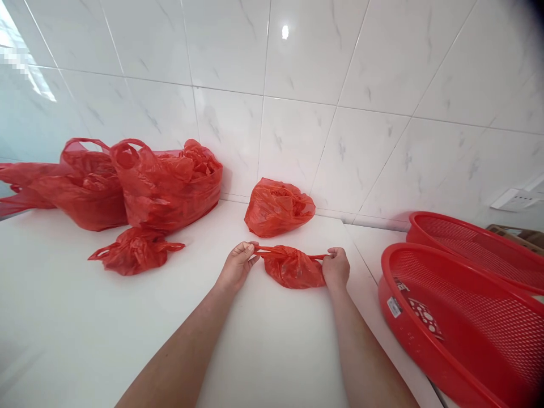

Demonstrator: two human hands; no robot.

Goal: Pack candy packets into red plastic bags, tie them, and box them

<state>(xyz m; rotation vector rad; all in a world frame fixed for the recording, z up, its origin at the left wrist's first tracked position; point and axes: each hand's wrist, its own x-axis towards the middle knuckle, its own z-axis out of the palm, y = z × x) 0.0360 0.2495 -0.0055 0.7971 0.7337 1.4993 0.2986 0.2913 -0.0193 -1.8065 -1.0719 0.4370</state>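
Note:
A small red plastic bag [293,271] lies on the white table [272,351] between my hands, its two handles drawn out sideways. My left hand [238,263] pinches the left handle. On the other side, my right hand [336,268] is closed around the right handle. The bag's neck is gathered in the middle, and its contents cannot be made out through the plastic. Just behind it, another crumpled red plastic bag [278,209] sits near the wall.
At the left stand two large stuffed red bags [170,190] [85,192], with a small knotted red bag [136,252] in front. Two red mesh baskets [399,323] [467,232] are at the right. A tiled wall [297,141] borders the back, with a socket [515,199] at right.

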